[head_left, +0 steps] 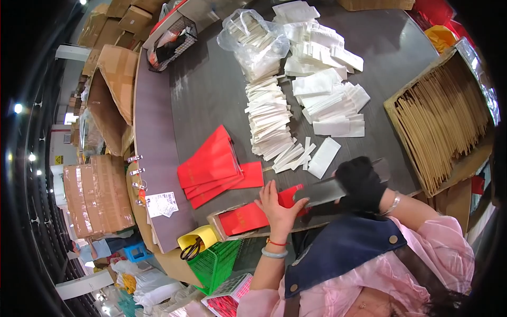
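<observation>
My left hand [280,208] is bare. Its fingers are spread over a red paper envelope [240,219] with gold print, which lies in a shallow cardboard tray at the table's near edge. In a black glove, my right hand [362,185] grips a dark grey, glossy flat piece [321,192]. The left end of that piece meets the red paper beside my left thumb; its exact kind cannot be made out. Farther left, several red envelopes [211,166] lie fanned out. A single white paper packet [324,157] rests just beyond my right hand.
White packets form a long row [268,116] and loose piles [330,100]. A clear plastic bag [251,39] covers the row's far end. At right stands a carton of brown sheets [443,121]. Scissors [191,249] hang by a yellow holder [203,238]; a wire basket [173,45] stands far left.
</observation>
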A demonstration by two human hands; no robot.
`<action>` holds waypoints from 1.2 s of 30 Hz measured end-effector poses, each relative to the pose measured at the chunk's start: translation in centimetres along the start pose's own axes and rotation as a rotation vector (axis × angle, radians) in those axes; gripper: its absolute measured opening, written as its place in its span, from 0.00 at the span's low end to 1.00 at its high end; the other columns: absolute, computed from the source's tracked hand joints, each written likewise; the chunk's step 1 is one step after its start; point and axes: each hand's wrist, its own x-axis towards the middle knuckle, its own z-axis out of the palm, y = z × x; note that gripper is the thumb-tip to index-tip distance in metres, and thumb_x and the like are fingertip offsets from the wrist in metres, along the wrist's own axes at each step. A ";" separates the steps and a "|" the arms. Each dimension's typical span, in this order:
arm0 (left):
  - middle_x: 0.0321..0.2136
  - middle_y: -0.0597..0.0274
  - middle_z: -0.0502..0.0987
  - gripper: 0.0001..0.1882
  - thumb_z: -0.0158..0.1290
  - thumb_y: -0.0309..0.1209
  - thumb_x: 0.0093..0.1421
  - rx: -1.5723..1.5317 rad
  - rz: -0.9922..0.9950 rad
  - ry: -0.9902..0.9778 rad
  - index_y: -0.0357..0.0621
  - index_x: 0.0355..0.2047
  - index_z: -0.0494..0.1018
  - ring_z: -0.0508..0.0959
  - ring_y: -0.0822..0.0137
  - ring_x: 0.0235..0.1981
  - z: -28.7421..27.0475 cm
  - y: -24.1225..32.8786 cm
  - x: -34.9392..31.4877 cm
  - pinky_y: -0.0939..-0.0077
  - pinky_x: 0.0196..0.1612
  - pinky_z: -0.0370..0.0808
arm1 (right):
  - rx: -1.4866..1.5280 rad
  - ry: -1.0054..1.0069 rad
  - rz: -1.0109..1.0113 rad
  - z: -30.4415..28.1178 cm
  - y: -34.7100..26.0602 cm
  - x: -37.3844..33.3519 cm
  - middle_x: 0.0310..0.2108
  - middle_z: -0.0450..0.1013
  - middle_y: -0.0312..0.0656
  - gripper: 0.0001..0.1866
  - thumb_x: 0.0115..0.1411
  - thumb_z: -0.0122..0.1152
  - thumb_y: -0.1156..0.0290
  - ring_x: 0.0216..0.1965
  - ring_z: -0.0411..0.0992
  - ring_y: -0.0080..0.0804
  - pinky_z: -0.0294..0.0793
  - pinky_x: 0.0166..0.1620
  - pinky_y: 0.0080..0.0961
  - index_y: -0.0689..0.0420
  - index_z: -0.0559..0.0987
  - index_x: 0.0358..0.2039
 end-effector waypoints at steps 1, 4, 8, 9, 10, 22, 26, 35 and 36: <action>0.58 0.51 0.64 0.51 0.70 0.50 0.41 0.000 -0.006 0.002 0.37 0.61 0.62 0.62 0.52 0.62 0.1 -0.1 -0.1 0.39 0.66 0.41 | -0.032 0.056 0.054 -0.4 1.0 -0.7 0.41 0.72 0.45 0.33 0.38 0.73 0.51 0.45 0.70 0.45 0.62 0.53 0.44 0.55 0.75 0.42; 0.58 0.51 0.65 0.50 0.70 0.49 0.42 0.027 -0.010 -0.006 0.37 0.61 0.62 0.61 0.52 0.62 0.3 -0.5 -0.2 0.39 0.66 0.41 | -0.062 0.121 0.098 -1.5 1.9 -1.5 0.40 0.71 0.44 0.33 0.35 0.74 0.53 0.44 0.69 0.45 0.63 0.51 0.42 0.55 0.75 0.42; 0.60 0.50 0.63 0.50 0.68 0.50 0.43 -0.020 -0.016 -0.039 0.39 0.62 0.60 0.58 0.49 0.63 -0.1 -1.0 -0.1 0.37 0.66 0.39 | 0.006 0.084 0.036 -0.9 1.5 -1.6 0.38 0.71 0.44 0.33 0.37 0.73 0.50 0.44 0.69 0.44 0.62 0.50 0.43 0.55 0.75 0.42; 0.60 0.50 0.63 0.50 0.68 0.50 0.43 -0.026 -0.014 -0.038 0.39 0.62 0.60 0.58 0.49 0.64 -0.3 -1.0 -0.1 0.37 0.66 0.39 | 0.010 0.085 0.032 -0.5 1.3 -1.2 0.38 0.71 0.44 0.33 0.37 0.73 0.50 0.44 0.69 0.44 0.62 0.50 0.43 0.55 0.75 0.42; 0.60 0.50 0.63 0.50 0.68 0.50 0.43 -0.024 -0.016 -0.038 0.39 0.62 0.60 0.58 0.49 0.64 -0.4 -1.1 -0.1 0.37 0.66 0.39 | 0.012 0.054 0.010 0.2 1.0 -0.5 0.39 0.72 0.44 0.31 0.38 0.72 0.51 0.44 0.70 0.44 0.63 0.51 0.44 0.54 0.76 0.41; 0.38 0.56 0.77 0.13 0.64 0.36 0.50 0.219 0.240 -0.032 0.47 0.35 0.79 0.75 0.54 0.43 1.9 2.5 8.3 0.60 0.43 0.69 | 0.136 0.503 0.240 -1.5 6.8 -4.4 0.46 0.73 0.48 0.28 0.42 0.74 0.68 0.49 0.70 0.47 0.69 0.53 0.36 0.58 0.76 0.47; 0.27 0.58 0.77 0.07 0.63 0.34 0.50 0.183 0.289 -0.034 0.47 0.27 0.79 0.77 0.59 0.31 1.8 1.8 9.4 0.62 0.35 0.69 | 0.042 0.813 0.784 -4.0 17.0 -15.1 0.46 0.74 0.43 0.18 0.56 0.64 0.74 0.48 0.73 0.35 0.71 0.50 0.29 0.59 0.75 0.48; 0.28 0.56 0.74 0.17 0.67 0.37 0.45 0.142 0.301 -0.101 0.44 0.30 0.73 0.75 0.54 0.32 4.4 5.4 6.9 0.61 0.36 0.72 | -0.096 0.578 0.998 -3.8 22.9 -19.7 0.44 0.70 0.51 0.15 0.55 0.54 0.73 0.49 0.69 0.47 0.69 0.50 0.36 0.61 0.73 0.44; 0.28 0.56 0.74 0.18 0.67 0.37 0.45 0.144 0.302 -0.118 0.43 0.31 0.72 0.75 0.53 0.32 4.5 5.2 7.0 0.61 0.35 0.72 | -0.159 0.476 1.016 -4.4 22.5 -19.5 0.45 0.70 0.50 0.16 0.56 0.53 0.72 0.50 0.68 0.47 0.68 0.51 0.37 0.60 0.72 0.46</action>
